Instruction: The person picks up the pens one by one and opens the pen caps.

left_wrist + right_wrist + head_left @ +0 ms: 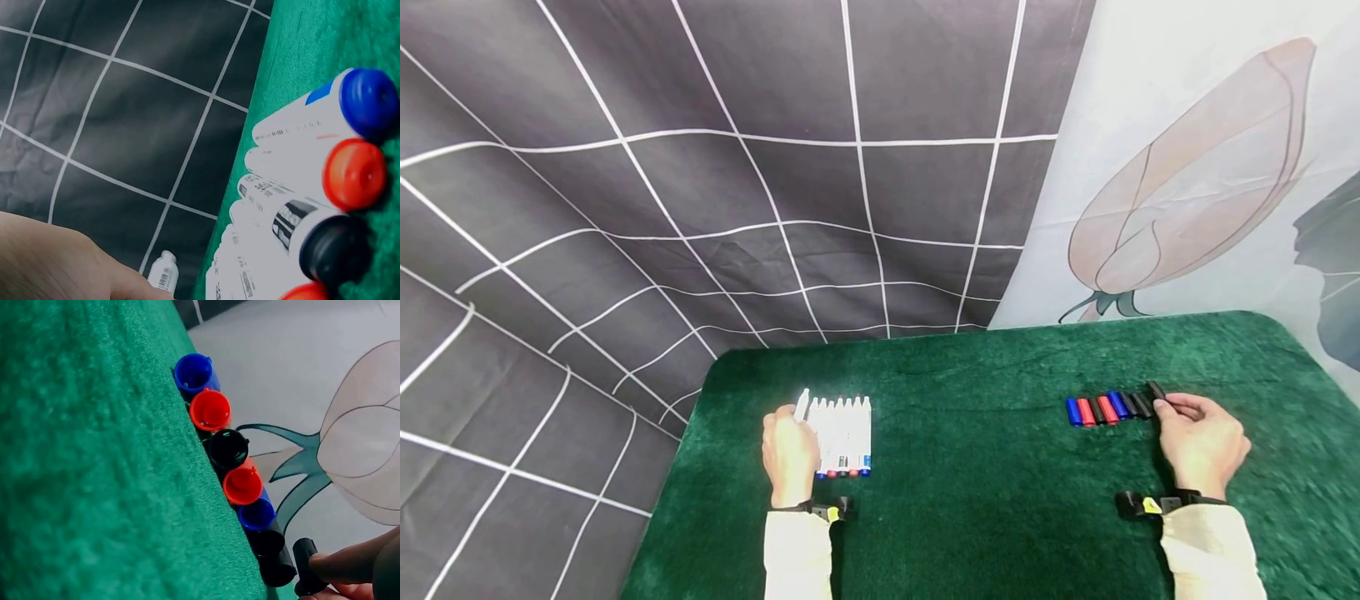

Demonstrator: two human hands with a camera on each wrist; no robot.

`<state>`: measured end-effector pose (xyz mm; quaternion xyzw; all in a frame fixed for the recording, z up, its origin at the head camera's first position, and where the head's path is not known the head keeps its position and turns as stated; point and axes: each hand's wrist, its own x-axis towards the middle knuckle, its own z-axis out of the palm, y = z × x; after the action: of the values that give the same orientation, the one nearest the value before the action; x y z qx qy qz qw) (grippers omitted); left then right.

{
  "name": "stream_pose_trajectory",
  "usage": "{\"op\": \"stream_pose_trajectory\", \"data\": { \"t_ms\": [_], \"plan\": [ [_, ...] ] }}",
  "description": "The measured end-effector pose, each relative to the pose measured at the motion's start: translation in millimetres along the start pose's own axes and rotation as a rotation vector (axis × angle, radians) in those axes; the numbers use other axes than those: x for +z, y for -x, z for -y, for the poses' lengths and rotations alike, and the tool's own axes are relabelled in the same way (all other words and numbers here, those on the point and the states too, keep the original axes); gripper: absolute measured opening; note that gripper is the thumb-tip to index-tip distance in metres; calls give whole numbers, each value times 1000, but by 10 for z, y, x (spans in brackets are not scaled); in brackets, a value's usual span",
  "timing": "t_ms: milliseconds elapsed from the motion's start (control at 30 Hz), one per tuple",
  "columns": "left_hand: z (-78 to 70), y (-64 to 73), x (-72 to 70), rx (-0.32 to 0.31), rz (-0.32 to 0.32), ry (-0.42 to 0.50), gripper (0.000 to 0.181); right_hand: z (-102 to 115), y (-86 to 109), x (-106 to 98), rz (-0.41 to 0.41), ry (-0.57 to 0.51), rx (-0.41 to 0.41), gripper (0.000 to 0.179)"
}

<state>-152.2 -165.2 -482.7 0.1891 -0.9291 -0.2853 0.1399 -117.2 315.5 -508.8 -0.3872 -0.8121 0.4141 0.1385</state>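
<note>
At the left of the table, my left hand holds a white marker with its tip pointing up and away. Beside that hand lies a row of several white markers, side by side, with blue, red and black ends toward me. Over on the right, my right hand pinches a black marker cap between thumb and fingers. That cap is at the right end of a row of several caps in blue, red and black. In the right wrist view the caps' hollow ends show.
A green cloth covers the table. Behind it hangs a dark grey curtain with white grid lines, and a pale sheet with a flower print at the right. A small camera is strapped to each wrist.
</note>
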Motion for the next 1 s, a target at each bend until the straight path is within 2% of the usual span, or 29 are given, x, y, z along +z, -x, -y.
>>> {"op": "stream_pose_trajectory", "data": {
  "t_ms": [67,333,667,833,1000],
  "plan": [
    [12,-3,4,-14,20,-11,24,-10,-3,-5,3,6,-5,37],
    [49,-18,37,0,42,-59,22,-22,-4,-10,31,32,-34,37],
    [56,-18,52,-72,128,-108,23,-23,-6,2,36,66,-74,35],
    [72,-21,50,-63,126,-98,28,-18,7,-9,37,58,-73,35],
    [63,-26,43,-84,143,-103,30,-7,14,-8,40,68,-65,37]
  ]
}}
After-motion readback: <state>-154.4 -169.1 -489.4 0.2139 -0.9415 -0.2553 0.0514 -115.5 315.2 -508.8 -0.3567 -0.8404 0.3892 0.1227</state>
